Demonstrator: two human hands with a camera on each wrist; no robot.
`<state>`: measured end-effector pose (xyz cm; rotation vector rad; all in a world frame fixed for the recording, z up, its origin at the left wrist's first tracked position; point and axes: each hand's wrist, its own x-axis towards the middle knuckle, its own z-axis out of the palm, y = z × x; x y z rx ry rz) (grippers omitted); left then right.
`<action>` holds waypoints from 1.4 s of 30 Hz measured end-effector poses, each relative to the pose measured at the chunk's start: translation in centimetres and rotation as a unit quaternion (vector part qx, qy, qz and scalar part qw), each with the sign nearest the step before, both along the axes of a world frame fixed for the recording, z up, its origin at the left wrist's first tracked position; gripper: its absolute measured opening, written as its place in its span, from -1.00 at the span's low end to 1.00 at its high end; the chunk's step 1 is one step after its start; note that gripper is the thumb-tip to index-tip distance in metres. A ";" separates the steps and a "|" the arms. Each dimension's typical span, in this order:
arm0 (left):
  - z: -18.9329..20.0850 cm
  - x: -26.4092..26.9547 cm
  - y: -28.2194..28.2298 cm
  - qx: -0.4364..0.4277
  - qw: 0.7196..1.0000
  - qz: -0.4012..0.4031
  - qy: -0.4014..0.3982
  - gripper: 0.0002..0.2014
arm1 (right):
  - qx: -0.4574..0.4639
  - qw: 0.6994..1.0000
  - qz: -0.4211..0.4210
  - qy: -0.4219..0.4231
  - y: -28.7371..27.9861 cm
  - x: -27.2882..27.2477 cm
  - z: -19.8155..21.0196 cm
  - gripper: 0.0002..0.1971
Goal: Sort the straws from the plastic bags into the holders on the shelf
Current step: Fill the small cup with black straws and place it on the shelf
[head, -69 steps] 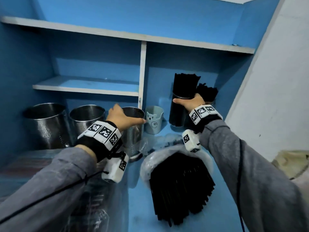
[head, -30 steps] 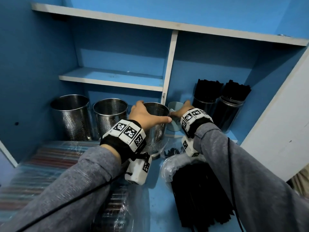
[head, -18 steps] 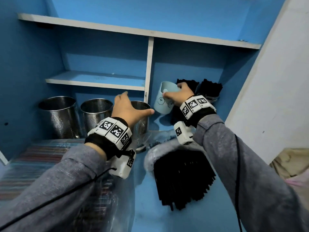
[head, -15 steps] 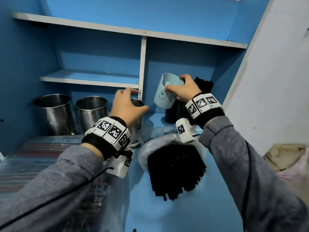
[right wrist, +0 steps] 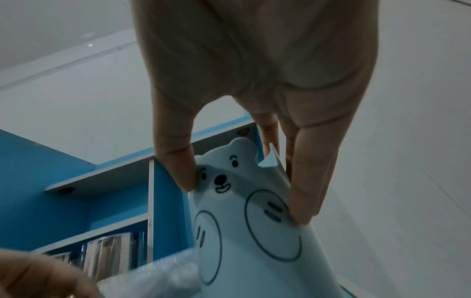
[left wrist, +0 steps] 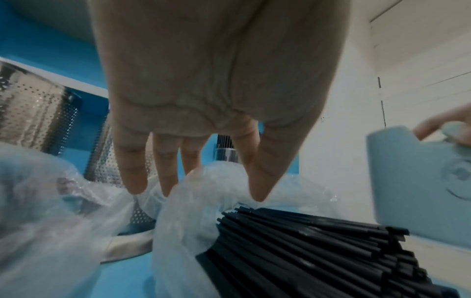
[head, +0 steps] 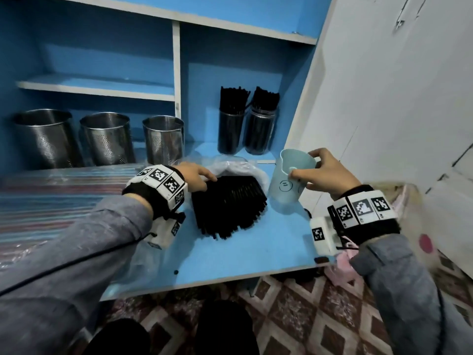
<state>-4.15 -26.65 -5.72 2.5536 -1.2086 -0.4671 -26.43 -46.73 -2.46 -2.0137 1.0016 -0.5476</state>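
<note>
Fingers (right wrist: 303, 181) of your right hand (head: 323, 172) pinch the rim of the pale blue bear cup (head: 290, 184), held tilted at the right end of the blue shelf (head: 243, 249). Your left hand (head: 194, 175) rests with straight fingers (left wrist: 132, 173) on the black straws (head: 227, 204) spilling from their clear plastic bag (head: 240, 166). Behind stand three steel holders (head: 107, 139) and two jars of black straws (head: 245, 131).
</note>
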 end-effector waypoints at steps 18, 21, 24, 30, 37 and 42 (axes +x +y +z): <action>-1.2 -0.3 1.8 -0.217 0.975 0.045 0.020 -0.62 | -0.236 0.957 0.165 -0.038 7.8 3.0 -1.7 -0.58; -1.2 -0.5 1.7 -0.224 0.973 0.049 0.025 -0.66 | -0.236 0.934 0.258 0.079 10.5 6.8 -3.6 -0.60; -1.2 -0.6 1.5 -0.230 0.971 0.050 0.034 -0.64 | -0.239 0.891 0.273 0.272 12.2 9.4 -6.1 -0.38; -1.5 0.5 2.5 -0.226 0.971 0.045 0.065 -0.66 | -0.288 0.860 0.260 0.332 13.2 11.0 -8.3 -0.29; -1.6 0.9 2.7 -0.225 0.968 0.051 0.100 -0.61 | -0.277 0.861 0.267 0.333 12.5 11.4 -8.2 -0.50; -1.5 1.3 2.8 -0.236 0.959 0.045 0.151 -0.58 | -0.249 0.889 0.261 0.283 12.1 11.7 -7.5 -0.68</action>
